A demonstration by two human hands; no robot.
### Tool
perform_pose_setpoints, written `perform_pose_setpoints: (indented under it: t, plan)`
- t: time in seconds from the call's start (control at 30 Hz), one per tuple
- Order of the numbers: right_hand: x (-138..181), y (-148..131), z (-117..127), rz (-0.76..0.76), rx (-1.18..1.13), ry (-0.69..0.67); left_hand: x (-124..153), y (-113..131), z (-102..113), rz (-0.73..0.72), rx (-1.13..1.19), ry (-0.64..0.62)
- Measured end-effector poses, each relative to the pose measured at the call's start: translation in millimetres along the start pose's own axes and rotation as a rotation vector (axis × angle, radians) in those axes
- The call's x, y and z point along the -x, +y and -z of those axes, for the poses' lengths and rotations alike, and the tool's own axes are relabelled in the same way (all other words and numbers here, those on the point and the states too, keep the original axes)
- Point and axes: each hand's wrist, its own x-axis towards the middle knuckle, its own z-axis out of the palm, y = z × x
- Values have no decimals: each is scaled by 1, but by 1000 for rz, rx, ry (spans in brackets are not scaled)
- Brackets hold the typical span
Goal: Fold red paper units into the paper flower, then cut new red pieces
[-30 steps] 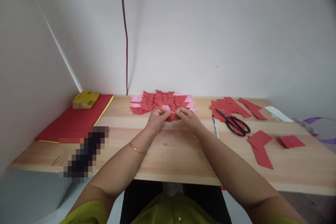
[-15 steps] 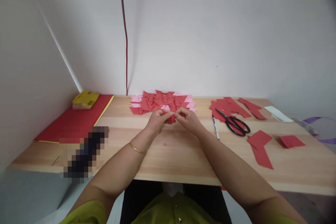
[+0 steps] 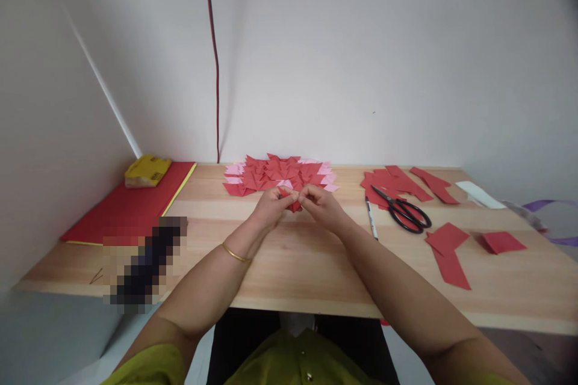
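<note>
Between my two hands is a small folded piece of red paper (image 3: 294,207), mostly covered by fingers. My left hand (image 3: 273,203) is closed on its left side, thumb on top. My right hand (image 3: 318,201) pinches its right side, with the fingertips of both hands nearly meeting. Just beyond them lies a pile of folded red and pink paper pieces (image 3: 271,173) with pointed ends, by the wall. The exact shape of the held piece is hidden.
To the right lie black-handled scissors (image 3: 409,216), a marker pen (image 3: 371,218), red paper scraps (image 3: 451,246), a folded red square (image 3: 503,242) and a white strip (image 3: 481,195). At the left, a yellow packet (image 3: 148,171) rests on red sheets (image 3: 121,210), near a blurred dark object (image 3: 149,264).
The fingers have shifted slightly on the red paper, and my right fingertips have come closer to my left thumb. Nothing else on the table has moved.
</note>
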Motion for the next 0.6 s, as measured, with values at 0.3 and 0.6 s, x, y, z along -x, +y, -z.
perform_pose_setpoints:
  t: [0.3,0.6]
  plan:
    - [-2,3,9,-90,-175,-158,-2,1,6,58,50,-2]
    - [-2,11,1,-84,-24,-3,0,1,3,-130,-552,71]
